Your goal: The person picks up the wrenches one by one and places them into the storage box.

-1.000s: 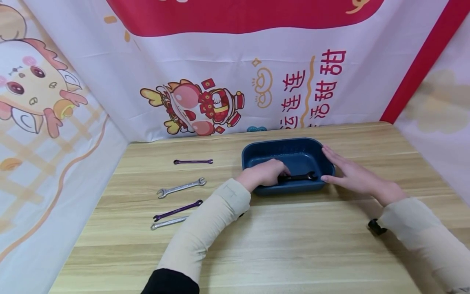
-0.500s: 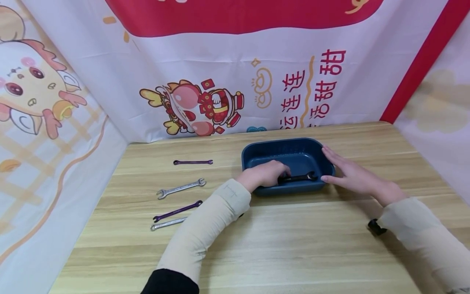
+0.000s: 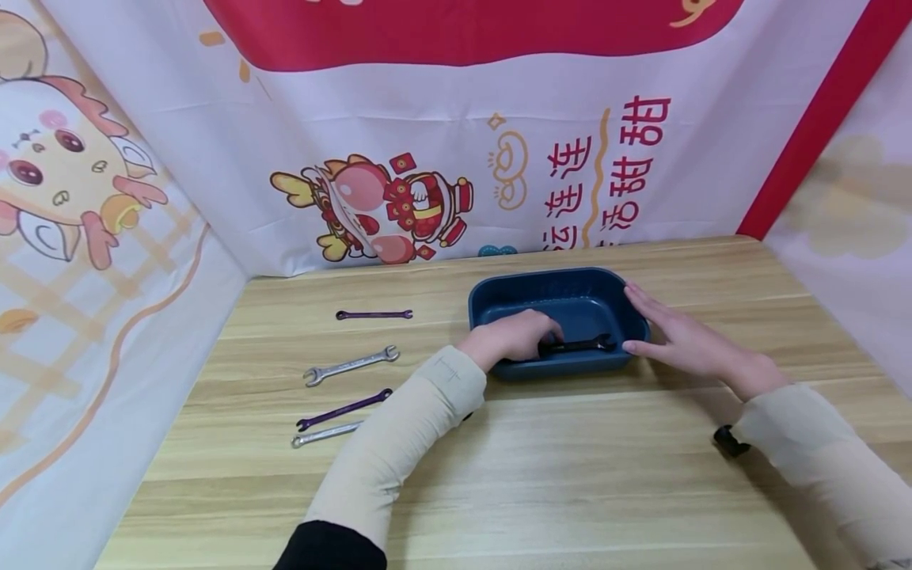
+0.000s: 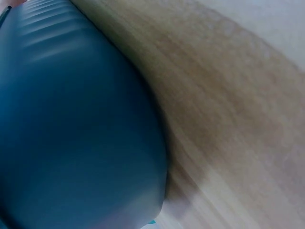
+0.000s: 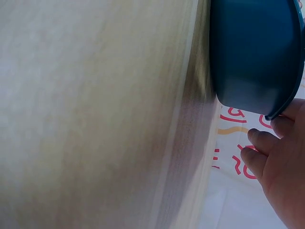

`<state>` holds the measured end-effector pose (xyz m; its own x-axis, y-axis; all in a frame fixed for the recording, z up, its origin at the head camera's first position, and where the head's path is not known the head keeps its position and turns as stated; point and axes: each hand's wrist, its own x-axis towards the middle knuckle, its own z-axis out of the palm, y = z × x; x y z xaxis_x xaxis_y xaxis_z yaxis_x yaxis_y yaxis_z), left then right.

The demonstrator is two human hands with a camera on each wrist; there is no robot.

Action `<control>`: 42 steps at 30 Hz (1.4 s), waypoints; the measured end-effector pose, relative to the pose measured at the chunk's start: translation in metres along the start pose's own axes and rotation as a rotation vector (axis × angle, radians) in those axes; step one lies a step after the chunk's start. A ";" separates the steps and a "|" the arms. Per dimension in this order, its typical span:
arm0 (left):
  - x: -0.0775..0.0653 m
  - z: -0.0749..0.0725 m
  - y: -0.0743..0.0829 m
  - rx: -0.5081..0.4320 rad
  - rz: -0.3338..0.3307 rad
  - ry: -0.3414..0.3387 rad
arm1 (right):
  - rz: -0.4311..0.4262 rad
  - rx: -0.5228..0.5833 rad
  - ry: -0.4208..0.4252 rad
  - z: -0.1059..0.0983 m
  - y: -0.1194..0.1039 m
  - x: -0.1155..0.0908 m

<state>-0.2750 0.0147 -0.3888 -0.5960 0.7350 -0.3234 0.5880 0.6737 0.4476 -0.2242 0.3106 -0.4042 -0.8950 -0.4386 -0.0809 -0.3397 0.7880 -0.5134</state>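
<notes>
My left hand (image 3: 514, 336) reaches over the near-left rim into a dark blue plastic bin (image 3: 554, 366). Its fingers are curled at one end of a black wrench (image 3: 587, 343), which lies along the inside near the front wall; the fingertips are hidden. At the bin's right end, my right hand (image 3: 677, 339) touches the rim with fairly straight fingers, thumb apart at the near corner. In the right wrist view, fingers (image 5: 263, 141) show beside the bin's rim. Only the bin's outer wall (image 4: 81, 129) fills the left wrist view; the left hand's grip is hidden there.
Left on the wooden table (image 3: 570, 483) lie a small purple wrench (image 3: 374, 314), a silver open-end wrench (image 3: 352, 366), a second purple wrench (image 3: 345, 409) and a silver wrench (image 3: 326, 434) partly covered by the left sleeve. A printed cloth (image 3: 399, 111) hangs behind the table.
</notes>
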 end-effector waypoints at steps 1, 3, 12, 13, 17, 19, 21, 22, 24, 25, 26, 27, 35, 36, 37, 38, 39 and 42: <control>0.000 0.000 0.000 -0.002 -0.003 -0.002 | 0.000 0.001 -0.001 0.000 0.000 0.000; -0.001 0.000 0.000 -0.005 -0.009 -0.006 | -0.003 0.004 0.001 0.000 -0.001 0.000; 0.001 -0.002 -0.005 0.018 0.004 0.001 | -0.006 0.005 0.009 0.001 -0.003 -0.001; 0.001 -0.002 -0.005 0.023 0.004 0.006 | -0.009 0.007 0.007 0.001 -0.003 -0.001; 0.001 -0.003 -0.007 0.026 -0.006 0.023 | -0.018 0.014 0.003 0.000 -0.004 0.000; 0.001 -0.003 -0.007 0.020 -0.007 0.032 | -0.020 0.015 0.004 0.001 -0.003 0.000; 0.000 -0.004 -0.007 0.006 -0.002 0.046 | -0.023 0.014 0.008 0.002 -0.003 0.000; -0.001 -0.005 -0.007 -0.002 0.001 0.054 | -0.020 0.015 0.010 0.002 -0.002 0.000; -0.002 -0.006 -0.006 -0.017 0.007 0.071 | -0.016 0.013 0.018 0.002 -0.001 0.000; -0.002 -0.007 -0.006 -0.022 0.011 0.080 | -0.015 0.012 0.018 0.002 -0.001 -0.001; -0.003 -0.008 -0.005 -0.023 0.015 0.090 | -0.013 0.011 0.021 0.002 -0.001 -0.001; -0.004 -0.009 -0.005 -0.025 0.018 0.100 | -0.012 0.013 0.022 0.002 -0.001 -0.001; -0.013 -0.016 -0.002 -0.038 0.092 0.205 | -0.011 0.013 0.020 0.003 -0.001 -0.001; -0.015 -0.017 -0.001 -0.041 0.098 0.218 | -0.013 0.014 0.017 0.003 -0.001 0.000; -0.016 -0.018 -0.001 -0.043 0.102 0.229 | -0.014 0.015 0.013 0.003 0.000 0.000; -0.018 -0.020 0.000 -0.046 0.106 0.240 | -0.015 0.017 0.009 0.003 -0.001 0.000; -0.019 -0.021 0.000 -0.047 0.108 0.249 | -0.015 0.019 0.005 0.003 0.000 0.000; -0.024 -0.025 -0.001 -0.054 0.114 0.274 | -0.014 0.018 0.005 0.002 0.000 -0.001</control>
<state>-0.2745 -0.0055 -0.3603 -0.6573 0.7528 -0.0345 0.6343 0.5774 0.5141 -0.2225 0.3096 -0.4059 -0.8917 -0.4473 -0.0688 -0.3474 0.7739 -0.5295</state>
